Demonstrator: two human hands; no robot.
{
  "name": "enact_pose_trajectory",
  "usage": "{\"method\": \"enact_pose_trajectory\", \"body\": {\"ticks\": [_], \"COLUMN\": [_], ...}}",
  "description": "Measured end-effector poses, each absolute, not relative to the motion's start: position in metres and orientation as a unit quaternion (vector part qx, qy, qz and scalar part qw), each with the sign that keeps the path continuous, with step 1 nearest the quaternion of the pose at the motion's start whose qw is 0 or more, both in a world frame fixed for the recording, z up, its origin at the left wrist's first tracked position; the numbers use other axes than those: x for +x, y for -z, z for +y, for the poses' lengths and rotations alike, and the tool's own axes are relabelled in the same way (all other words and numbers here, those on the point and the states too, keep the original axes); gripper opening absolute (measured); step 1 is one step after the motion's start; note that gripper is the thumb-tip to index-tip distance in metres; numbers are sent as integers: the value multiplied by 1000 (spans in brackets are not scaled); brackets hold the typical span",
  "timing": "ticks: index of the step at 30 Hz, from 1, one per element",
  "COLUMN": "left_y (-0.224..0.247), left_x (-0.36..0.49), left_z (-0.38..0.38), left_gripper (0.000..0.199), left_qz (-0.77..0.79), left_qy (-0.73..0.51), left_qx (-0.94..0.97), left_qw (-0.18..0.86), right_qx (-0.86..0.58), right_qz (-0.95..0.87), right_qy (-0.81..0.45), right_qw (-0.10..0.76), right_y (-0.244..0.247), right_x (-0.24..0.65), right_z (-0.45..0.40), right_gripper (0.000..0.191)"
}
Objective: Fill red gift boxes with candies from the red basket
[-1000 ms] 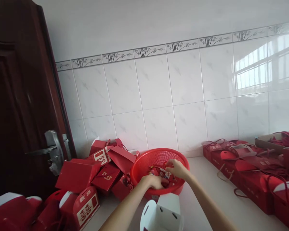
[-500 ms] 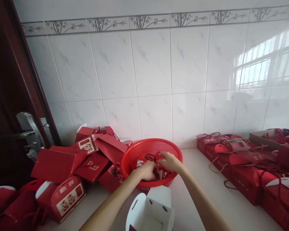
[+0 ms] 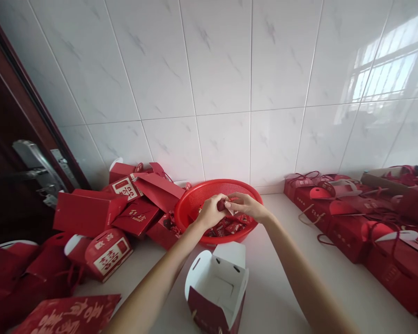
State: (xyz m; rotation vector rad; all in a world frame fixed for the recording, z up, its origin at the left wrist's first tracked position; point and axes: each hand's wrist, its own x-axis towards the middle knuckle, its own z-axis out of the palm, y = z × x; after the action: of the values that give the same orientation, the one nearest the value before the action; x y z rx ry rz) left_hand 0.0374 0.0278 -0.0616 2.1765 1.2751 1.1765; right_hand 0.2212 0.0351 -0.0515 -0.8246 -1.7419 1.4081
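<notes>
A red plastic basket [image 3: 191, 199] holds several small red-wrapped pieces [image 3: 226, 227]. Over it, my left hand [image 3: 211, 211] has its fingers closed round a small dark red item [image 3: 222, 204]. My right hand [image 3: 245, 207] meets it from the other side, its thumb and fingers pinched on a small pale and red piece at the left hand's fingertips. Just in front of the basket stands an open box [image 3: 216, 287], white inside and dark red outside, with nothing seen inside it.
Red boxes [image 3: 87, 211] lie heaped at the left, near a dark door with a metal handle [image 3: 38, 162]. A row of red boxes with cord handles [image 3: 348, 232] runs along the right. A tiled wall [image 3: 223, 144] rises behind.
The view has tilted down. Both hands have risen from inside the basket and come together above it, with small items now in the fingers.
</notes>
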Motion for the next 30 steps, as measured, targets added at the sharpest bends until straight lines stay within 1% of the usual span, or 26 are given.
{"method": "enact_pose_trajectory", "body": {"ticks": [3, 5, 7, 11, 15, 18, 21, 23, 26, 28, 30], "left_y": [59, 59, 60, 61, 59, 58, 57, 57, 57, 59, 63], "left_x": [37, 36, 36, 36, 34, 32, 31, 31, 32, 31, 29], "left_z": [27, 27, 29, 33, 35, 35, 34, 33, 33, 33, 35], "left_gripper": [15, 19, 29, 50, 58, 55, 50, 47, 44, 42, 36], "left_qz": [447, 458, 473, 494, 505, 508, 501, 500, 500, 522, 564], "left_qy": [-416, -414, -410, -436, -503, -532, -541, -530, -488, -421, -338], "left_qx": [766, 758, 746, 707, 660, 639, 641, 654, 690, 723, 740], "left_qw": [198, 210, 226, 256, 239, 225, 211, 203, 189, 166, 142], "right_qx": [-276, -271, -292, -339, -360, -359, -354, -362, -389, -401, -411], "right_qz": [-684, -673, -648, -601, -578, -615, -680, -697, -686, -674, -661], "right_qy": [-577, -581, -576, -565, -536, -517, -500, -492, -471, -456, -446], "right_qw": [352, 370, 404, 453, 499, 475, 404, 374, 395, 419, 441], "right_y": [53, 55, 58, 60, 61, 62, 63, 63, 62, 62, 62], "right_x": [223, 222, 220, 214, 212, 213, 215, 215, 214, 214, 214], "right_z": [36, 38, 40, 44, 44, 44, 44, 43, 42, 42, 42], "right_gripper": [53, 46, 35, 28, 20, 21, 19, 17, 22, 21, 18]}}
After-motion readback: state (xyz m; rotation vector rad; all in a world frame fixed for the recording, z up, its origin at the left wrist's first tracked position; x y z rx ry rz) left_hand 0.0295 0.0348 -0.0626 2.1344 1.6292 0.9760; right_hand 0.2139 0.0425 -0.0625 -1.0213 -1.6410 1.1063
